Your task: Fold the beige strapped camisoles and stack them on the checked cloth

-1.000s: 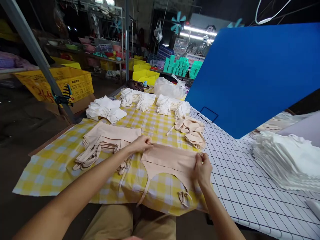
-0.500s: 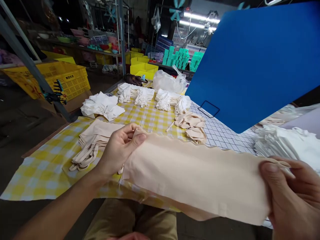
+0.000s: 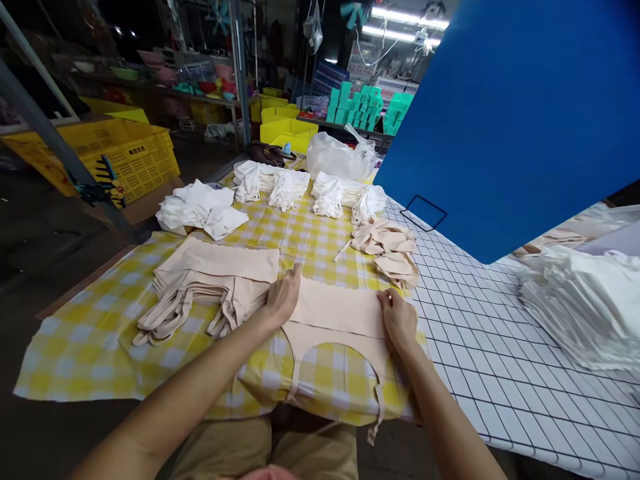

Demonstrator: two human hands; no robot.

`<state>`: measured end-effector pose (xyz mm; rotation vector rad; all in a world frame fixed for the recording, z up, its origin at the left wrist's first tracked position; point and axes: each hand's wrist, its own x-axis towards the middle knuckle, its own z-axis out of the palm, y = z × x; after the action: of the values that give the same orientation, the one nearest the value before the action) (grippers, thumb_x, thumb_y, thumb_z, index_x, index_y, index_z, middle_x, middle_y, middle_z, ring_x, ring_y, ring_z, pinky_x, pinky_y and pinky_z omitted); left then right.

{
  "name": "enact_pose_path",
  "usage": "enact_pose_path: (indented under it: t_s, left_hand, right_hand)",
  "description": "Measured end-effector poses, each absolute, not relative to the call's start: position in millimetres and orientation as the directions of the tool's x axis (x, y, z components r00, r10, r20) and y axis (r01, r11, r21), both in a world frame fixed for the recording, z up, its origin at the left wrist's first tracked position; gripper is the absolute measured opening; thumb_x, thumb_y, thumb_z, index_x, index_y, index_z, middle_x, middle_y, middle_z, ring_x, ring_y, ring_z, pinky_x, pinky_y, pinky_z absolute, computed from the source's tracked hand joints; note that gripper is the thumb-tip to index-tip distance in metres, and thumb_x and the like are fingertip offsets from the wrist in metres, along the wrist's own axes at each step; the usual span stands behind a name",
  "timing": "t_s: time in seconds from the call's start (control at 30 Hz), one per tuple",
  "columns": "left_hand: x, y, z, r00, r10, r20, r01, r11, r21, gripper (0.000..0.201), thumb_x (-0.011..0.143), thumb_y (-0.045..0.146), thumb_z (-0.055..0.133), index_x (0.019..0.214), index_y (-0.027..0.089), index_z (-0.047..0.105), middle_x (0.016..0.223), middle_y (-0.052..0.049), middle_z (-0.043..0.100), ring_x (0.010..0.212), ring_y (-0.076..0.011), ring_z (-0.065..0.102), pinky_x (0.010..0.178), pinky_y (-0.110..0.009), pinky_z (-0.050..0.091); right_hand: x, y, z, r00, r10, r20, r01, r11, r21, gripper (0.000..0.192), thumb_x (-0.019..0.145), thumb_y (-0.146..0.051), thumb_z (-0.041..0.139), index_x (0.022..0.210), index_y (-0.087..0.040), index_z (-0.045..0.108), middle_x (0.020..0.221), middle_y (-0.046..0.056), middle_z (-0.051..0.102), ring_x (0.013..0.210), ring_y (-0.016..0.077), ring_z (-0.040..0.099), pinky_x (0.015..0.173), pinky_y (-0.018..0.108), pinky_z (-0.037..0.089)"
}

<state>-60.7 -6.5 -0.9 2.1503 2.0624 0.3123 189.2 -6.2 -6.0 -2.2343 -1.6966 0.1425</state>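
A beige strappy crop top (image 3: 340, 307) lies spread on the yellow checked cloth (image 3: 320, 233), its wide band away from me and its straps toward me, one hanging over the table's front edge. My left hand (image 3: 286, 293) is closed at the band's left end, fingers largely hidden from view. At the opposite end, my right hand (image 3: 399, 313) pinches the band's upper corner. Just left of my left hand sits a neat stack of matching beige tops (image 3: 220, 260), straps toward me. Beyond my right hand, a loose heap of beige tops (image 3: 385, 247) lies crumpled.
White garment piles (image 3: 200, 207) line the table's far side, near a clear plastic bag (image 3: 337, 157). A blue board (image 3: 505, 127) slants over the right side. White garments (image 3: 585, 300) are stacked on the white grid cloth (image 3: 480, 373). Yellow basket (image 3: 135, 160) stands left.
The beige top has gone from being held up, stretched between both hands, to lying on the checked cloth with its straps showing. Both hands have moved down and closer together.
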Motion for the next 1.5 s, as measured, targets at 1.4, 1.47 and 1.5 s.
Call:
enact_pose_path:
  t_s: [1.4,1.47,1.5]
  left_hand:
    - [49.7,-80.8,-21.1,0.627,0.779,-0.016,0.723,-0.574,0.384,0.065,0.085,0.059,0.030,0.140,0.025,0.025,0.150,-0.007,0.010,0.136,-0.0327,-0.001,0.103,-0.063,-0.002]
    - [48.4,-81.8,-22.8,0.620,0.785,-0.008,0.726,-0.570,0.385,0.063,0.086,0.058,0.028,0.140,0.026,0.025,0.150,-0.006,0.010,0.137,-0.0313,-0.002,0.104,-0.062,-0.003]
    - [47.6,-82.1,-23.0,0.616,0.787,-0.009,0.728,-0.566,0.387,0.062,0.086,0.057,0.027,0.140,0.027,0.025,0.150,-0.005,0.010,0.137,-0.0308,-0.002,0.104,-0.062,-0.003]
  right_hand:
    - [174.8,-227.9,-26.5,-0.007,0.938,-0.345,0.240,-0.334,-0.911,0.049,0.078,-0.062,0.042,0.061,-0.017,0.050,0.048,-0.002,0.048,0.049,0.0127,0.046,0.049,0.022,0.038]
    - [183.9,-241.4,-18.9,0.048,0.959,-0.280,0.397,-0.276,-0.876,0.049,0.081,-0.060,0.041,0.058,-0.018,0.049,0.045,-0.003,0.043,0.044,0.0111,0.042,0.043,0.020,0.033]
    - [188.6,-247.6,-16.3,0.075,0.974,-0.215,0.498,-0.224,-0.838,0.047,0.082,-0.057,0.041,0.057,-0.018,0.050,0.045,-0.003,0.044,0.044,0.0114,0.043,0.043,0.020,0.033]
